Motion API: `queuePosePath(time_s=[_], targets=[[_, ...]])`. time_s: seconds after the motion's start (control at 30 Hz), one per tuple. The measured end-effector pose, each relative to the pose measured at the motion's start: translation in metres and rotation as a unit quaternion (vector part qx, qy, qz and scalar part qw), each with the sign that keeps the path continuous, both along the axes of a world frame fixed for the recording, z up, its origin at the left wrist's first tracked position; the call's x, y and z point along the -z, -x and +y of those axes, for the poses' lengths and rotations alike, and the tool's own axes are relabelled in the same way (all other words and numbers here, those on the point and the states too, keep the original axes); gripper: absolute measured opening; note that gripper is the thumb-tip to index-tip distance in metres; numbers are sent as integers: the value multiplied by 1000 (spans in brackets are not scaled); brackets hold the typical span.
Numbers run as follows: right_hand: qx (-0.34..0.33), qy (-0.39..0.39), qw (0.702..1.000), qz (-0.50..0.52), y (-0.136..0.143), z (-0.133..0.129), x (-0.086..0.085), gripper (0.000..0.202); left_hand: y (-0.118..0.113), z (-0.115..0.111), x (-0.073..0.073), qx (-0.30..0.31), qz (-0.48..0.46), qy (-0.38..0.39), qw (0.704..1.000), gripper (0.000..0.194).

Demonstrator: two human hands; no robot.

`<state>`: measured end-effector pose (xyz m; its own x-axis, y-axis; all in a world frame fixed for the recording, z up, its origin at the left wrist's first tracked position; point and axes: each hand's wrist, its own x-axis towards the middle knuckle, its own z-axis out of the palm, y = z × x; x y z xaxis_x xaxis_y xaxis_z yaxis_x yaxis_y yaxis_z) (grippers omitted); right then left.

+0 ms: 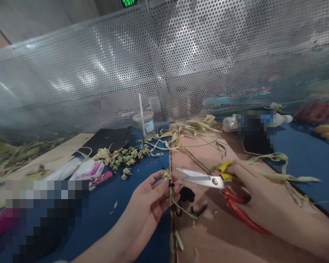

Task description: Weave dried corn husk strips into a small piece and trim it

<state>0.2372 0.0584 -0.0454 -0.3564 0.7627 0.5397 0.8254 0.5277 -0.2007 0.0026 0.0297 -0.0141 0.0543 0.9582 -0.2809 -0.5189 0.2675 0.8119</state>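
Observation:
My left hand (149,201) pinches a small pale-green, bud-like plant piece (166,176) between thumb and fingers. Thin stems trail down from it past my fingers. Scissors (203,180) with red handles are gripped in my right hand (254,193). Their blades are slightly apart, with the tips pointing left, close to the left fingertips but not visibly touching the piece. Something yellow covers the right fingertips by the pivot. Below the blades lies a small black bundle (186,194) on the brown board (208,233); what it is made of I cannot make out.
Left of the board, similar green pieces (128,157) are heaped on a blue surface (106,226). Dry pale strips (192,128) lie at the board's far end. A lidded plastic cup (145,122) with a straw stands before the perforated metal panel (164,62). A bottle (230,124) lies to the right.

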Motion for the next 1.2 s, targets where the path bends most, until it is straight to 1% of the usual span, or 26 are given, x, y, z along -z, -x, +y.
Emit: queuePosePath(time_s=[0.1, 0.2, 0.37, 0.43, 0.57, 0.77, 0.9, 1.03, 1.2], targets=[[-17, -36, 999, -18, 0, 0, -2, 13, 1, 2, -2, -20, -48, 21, 998, 13], [-29, -56, 997, -35, 1, 0, -4, 9, 2, 3, -3, -42, -89, 38, 994, 15], [-40, -50, 997, -32, 2, -1, -3, 9, 4, 3, -7, -92, -123, 60, 986, 18], [-50, -43, 997, -28, 2, -1, -3, 11, 4, 5, -9, -103, -129, 68, 984, 19], [-51, -46, 997, -38, 1, -3, -4, 14, 3, 8, -9, -101, -127, 46, 986, 20], [-35, -54, 997, -52, 1, -5, -8, 13, 5, 7, -2, -78, -112, 8, 991, 18], [-35, -54, 997, -49, 2, -6, -10, 14, 5, 5, -1, -72, -109, 2, 991, 19], [-32, -48, 997, -44, 3, -6, -10, 15, 2, 3, -4, -74, -96, 1, 993, 20], [-36, -56, 997, -35, 4, -6, -9, 17, -1, 1, -6, -68, -81, 13, 994, 28]])
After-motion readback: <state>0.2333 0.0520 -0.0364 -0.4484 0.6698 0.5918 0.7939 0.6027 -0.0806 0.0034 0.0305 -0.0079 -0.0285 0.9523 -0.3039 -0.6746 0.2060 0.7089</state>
